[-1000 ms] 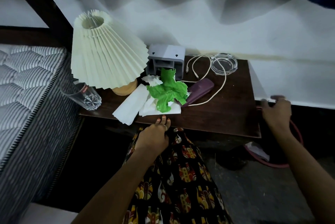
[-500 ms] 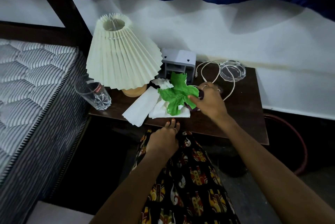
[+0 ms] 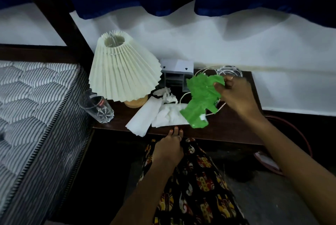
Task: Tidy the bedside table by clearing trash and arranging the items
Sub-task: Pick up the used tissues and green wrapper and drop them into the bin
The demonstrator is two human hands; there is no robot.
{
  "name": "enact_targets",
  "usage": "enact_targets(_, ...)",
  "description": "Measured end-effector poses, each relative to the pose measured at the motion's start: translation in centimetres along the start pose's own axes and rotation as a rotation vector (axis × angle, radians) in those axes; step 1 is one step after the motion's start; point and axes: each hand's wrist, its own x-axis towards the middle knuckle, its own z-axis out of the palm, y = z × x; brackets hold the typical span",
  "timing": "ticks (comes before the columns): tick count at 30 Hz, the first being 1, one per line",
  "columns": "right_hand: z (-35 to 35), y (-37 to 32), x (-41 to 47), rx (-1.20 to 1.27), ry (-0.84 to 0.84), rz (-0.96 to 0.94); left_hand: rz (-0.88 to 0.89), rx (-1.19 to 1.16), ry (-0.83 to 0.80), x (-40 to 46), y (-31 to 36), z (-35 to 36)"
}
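Right hand pinches the green wrapper mid-frame, lifted above the desk; left hand rests empty at its edge. Dragging could snag the cable beneath.

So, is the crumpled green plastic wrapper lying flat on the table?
No, the right hand holds the crumpled green plastic wrapper raised above the white tissues.

One cream pleated-shade lamp, one clear cut-glass tumbler and one clear glass ashtray are present. There is one crumpled green plastic wrapper, one grey plastic organiser box and one white cable. White tissue pieces number about three.
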Motion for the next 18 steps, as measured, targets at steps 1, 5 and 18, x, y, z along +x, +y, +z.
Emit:
enact_targets(1,-1.0,0.5,-0.2,0.046,0.016,0.033,-0.007,0.002,-0.007,0.0,0.1,0.0)
enact_targets(5,-6.0,3.1,-1.1,0.227,0.141,0.175,-0.027,-0.004,-0.006,0.3,0.1,0.4)
enact_targets(18,-15.7,15.0,-4.1,0.009,0.643,0.527,-0.055,-0.015,0.041,0.8,-0.1,1.2)
